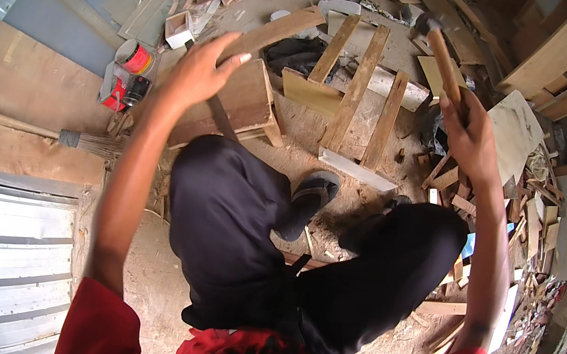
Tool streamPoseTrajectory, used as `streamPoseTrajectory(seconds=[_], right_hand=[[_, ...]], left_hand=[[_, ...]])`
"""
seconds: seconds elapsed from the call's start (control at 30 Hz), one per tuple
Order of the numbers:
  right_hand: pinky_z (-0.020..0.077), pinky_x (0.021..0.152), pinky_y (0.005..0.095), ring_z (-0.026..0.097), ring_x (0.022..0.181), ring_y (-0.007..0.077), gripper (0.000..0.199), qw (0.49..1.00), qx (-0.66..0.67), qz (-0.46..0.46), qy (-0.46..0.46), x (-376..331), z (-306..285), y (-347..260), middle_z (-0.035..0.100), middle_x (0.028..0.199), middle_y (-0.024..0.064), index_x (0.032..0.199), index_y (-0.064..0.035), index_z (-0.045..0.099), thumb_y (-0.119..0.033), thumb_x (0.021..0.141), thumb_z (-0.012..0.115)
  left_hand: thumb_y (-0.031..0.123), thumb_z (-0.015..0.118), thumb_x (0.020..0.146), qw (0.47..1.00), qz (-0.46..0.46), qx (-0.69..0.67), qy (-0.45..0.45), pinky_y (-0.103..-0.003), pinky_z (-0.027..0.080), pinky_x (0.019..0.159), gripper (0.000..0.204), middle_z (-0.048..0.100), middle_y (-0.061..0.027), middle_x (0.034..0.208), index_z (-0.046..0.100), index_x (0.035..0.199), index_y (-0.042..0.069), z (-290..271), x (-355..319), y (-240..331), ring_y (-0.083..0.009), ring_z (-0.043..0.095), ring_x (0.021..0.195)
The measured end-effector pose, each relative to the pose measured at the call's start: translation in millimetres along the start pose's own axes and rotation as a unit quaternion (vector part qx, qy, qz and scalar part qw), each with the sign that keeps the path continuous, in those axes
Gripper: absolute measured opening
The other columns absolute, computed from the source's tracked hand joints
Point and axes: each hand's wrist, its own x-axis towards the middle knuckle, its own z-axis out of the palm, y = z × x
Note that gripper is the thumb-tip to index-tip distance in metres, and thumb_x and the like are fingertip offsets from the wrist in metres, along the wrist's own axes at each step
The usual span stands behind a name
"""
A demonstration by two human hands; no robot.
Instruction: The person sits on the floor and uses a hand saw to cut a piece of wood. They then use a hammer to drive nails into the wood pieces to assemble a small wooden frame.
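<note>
Hammer (445,65) slants forward-left from the right hand (470,135), curled around its handle; well left of that hand, the plank (283,28) runs forward-right from the left hand (199,73), thumb apart from its fingers, grip unclear.

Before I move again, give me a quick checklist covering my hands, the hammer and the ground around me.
1. Hammer gripped by its handle: ok, in the right hand.
2. Left hand apart from the hammer's head: ok, well off to the left.
3. Plank firmly held: cannot tell; the left hand is at its near end, but the grip is unclear.
4. Both hands gloved: not ok, both bare.
5. Ground tidy: not ok; wood scraps litter the right side.
</note>
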Motion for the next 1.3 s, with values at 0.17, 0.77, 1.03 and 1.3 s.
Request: streamPoseTrajectory(seconds=[0.17, 0.77, 1.03, 1.3], right_hand=[[0.0291, 0.041, 0.02, 0.034, 0.049, 0.0021, 0.032, 0.942, 0.323, 0.061, -0.062, -12.9, -12.5, -77.6, 0.043, 0.072, -0.0035, 0.121, -0.0015, 0.057, -0.028, 0.103, 0.054], [0.0316, 0.034, 0.02, 0.04, 0.041, 0.002, 0.033, 0.919, 0.29, 0.253, -0.086, -153.9, 80.4, -17.3, 0.046, 0.063, -0.0045, 0.119, -0.0027, 0.05, -0.028, 0.101, 0.058], [0.0377, 0.051, 0.0288, 0.046, 0.057, 0.0089, 0.032, 0.944, 0.199, 0.221, -0.143, -184.9, 144.5, 22.3, 0.05, 0.064, 0.0023, 0.103, 0.0013, 0.054, -0.029, 0.097, 0.062], [0.035, 0.046, 0.0242, 0.044, 0.054, 0.0043, 0.029, 0.94, 0.203, 0.215, -0.171, -184.3, 163.7, -4.9, 0.049, 0.065, -0.0032, 0.107, 0.0007, 0.052, -0.025, 0.098, 0.062]], left_hand=[[0.037, 0.056, 0.099, 0.993, 0.076, 0.048, -0.079, -0.043, 0.039, 0.109, 0.056, 0.051, -0.0231, 0.141, 0.047, 0.139, 0.0, -22.8, 23.5, -20.7, -0.0375, 0.049, 0.131], [0.023, 0.056, 0.097, 0.998, -0.02, -0.01, -0.063, -0.051, 0.046, 0.099, 0.048, 0.06, -0.0216, 0.124, 0.047, 0.143, 0.01, 133.2, -87.4, -28.7, -0.0358, 0.06, 0.114], [0.029, 0.059, 0.096, 0.986, -0.142, 0.084, -0.032, -0.053, 0.042, 0.098, 0.047, 0.051, -0.0138, 0.13, 0.05, 0.141, 0.019, 180.1, -100.4, -157.1, -0.0352, 0.051, 0.119], [0.042, 0.058, 0.096, 0.976, -0.148, 0.142, -0.076, -0.053, 0.03, 0.111, 0.058, 0.041, -0.0092, 0.145, 0.046, 0.143, 0.01, 173.1, -61.2, -130.9, -0.0296, 0.041, 0.132]])
